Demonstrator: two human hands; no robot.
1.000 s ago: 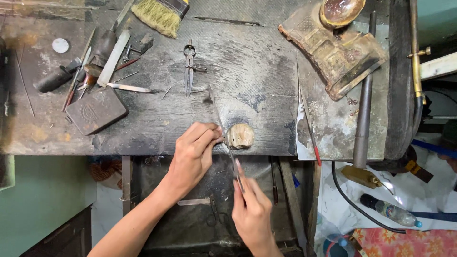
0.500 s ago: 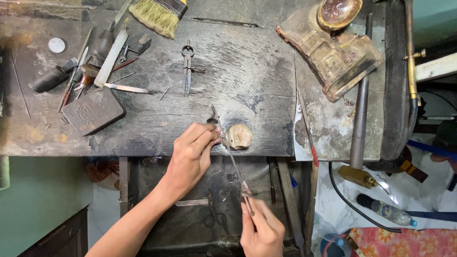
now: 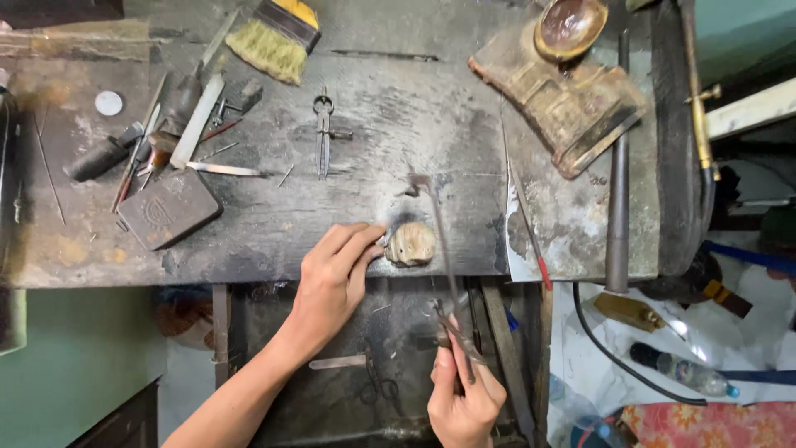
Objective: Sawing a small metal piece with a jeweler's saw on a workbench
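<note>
My left hand (image 3: pixel 332 278) rests at the bench's front edge. Its fingertips pinch a tiny workpiece against the left side of a worn wooden bench peg (image 3: pixel 412 243). The piece is too small to make out. My right hand (image 3: pixel 464 398) is lower, over the open tray under the bench, and grips the handle end of a long thin file-like tool (image 3: pixel 444 249). The tool is blurred with motion and points away from me, passing just right of the peg. Its tip lies over the bench top.
On the dark scarred bench (image 3: pixel 398 108) lie a brush (image 3: pixel 274 37), dividers (image 3: pixel 323 133), a dark rectangular block (image 3: pixel 170 207), a pile of hand tools (image 3: pixel 178 129), a worn block with a round bowl (image 3: pixel 564 83) and a metal rod (image 3: pixel 618 166). A plastic bottle (image 3: pixel 684 377) lies on the floor at right.
My right hand drew back toward me, then swung the tool off the peg to its right side. My left hand stayed pinched at the peg.
</note>
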